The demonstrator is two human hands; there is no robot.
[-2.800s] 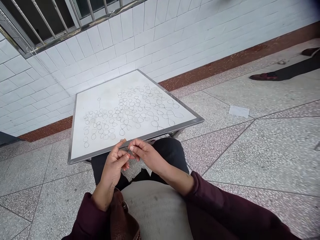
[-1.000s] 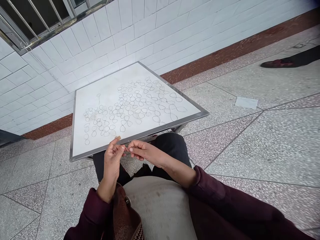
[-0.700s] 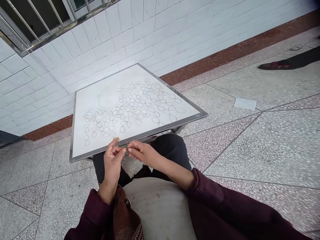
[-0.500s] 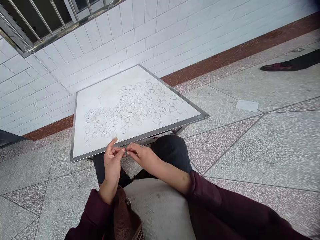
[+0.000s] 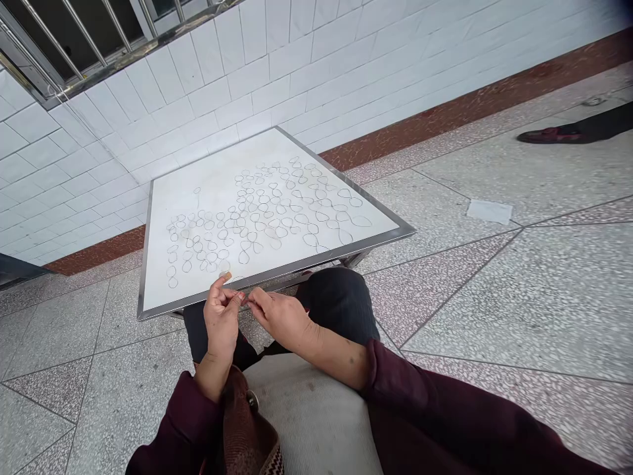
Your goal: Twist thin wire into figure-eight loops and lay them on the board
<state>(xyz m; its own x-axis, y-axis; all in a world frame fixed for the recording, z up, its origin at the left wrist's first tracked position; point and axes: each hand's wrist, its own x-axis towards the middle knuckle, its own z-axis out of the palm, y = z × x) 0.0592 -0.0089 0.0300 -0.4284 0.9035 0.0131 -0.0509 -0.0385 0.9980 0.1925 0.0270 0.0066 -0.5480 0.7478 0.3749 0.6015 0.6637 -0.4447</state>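
My left hand (image 5: 222, 316) is closed in a pinch in front of the table's near edge, thumb against fingertip, and a tan wrap covers one raised fingertip. Close beside it my right hand (image 5: 281, 316) is pinched too, its fingertips almost touching the left ones. Between them seems to be a thin wire, so fine that it barely shows; its shape is mostly hidden by the fingers. Many thin wire loops (image 5: 244, 256), mostly twisted like figure eights, lie spread over the white tabletop (image 5: 171, 191) beyond my hands.
A metal rim (image 5: 297, 265) edges the table, which stands by a white tiled wall (image 5: 287, 66). Below are my knees and a pale cloth (image 5: 316, 409) on my lap. A white sheet (image 5: 489, 211) lies on the floor at right, near another person's shoe (image 5: 554, 134).
My right hand has turned slightly, its knuckles now higher and the wrist more bent. A thin loop seen above the fingertips before is harder to make out now. Both hands remain pinched together.
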